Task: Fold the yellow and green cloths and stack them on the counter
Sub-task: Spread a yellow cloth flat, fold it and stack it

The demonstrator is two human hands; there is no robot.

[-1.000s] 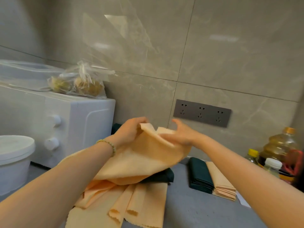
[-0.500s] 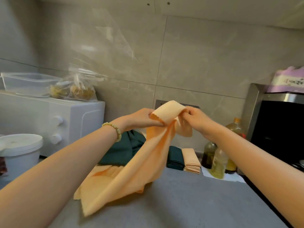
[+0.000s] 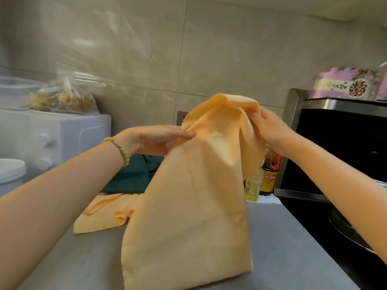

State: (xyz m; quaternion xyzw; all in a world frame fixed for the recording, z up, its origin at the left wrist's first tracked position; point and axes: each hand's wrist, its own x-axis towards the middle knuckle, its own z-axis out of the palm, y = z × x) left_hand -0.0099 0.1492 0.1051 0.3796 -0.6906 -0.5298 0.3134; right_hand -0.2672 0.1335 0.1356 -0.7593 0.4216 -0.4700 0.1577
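The soft yellow cloth (image 3: 192, 206) hangs vertically below both hands. The right hand (image 3: 270, 130) pinches its top fold. The left hand (image 3: 161, 139), fingers pressed together, pinches the nearest edge.

Single wide-angle camera, worn on the person's head, looks forward and slightly down across the grey bench (image 3: 280, 237) toward the tiled wall (image 3: 230, 49), close in.

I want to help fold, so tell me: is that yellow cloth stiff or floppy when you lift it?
Probably floppy: the yellow cloth droops and wrinkles below the right hand gripping its top. It is likely light, since a grip near the top seems enough to hold it up. It hangs limp down to the counter, so it probably won't stand by itself.
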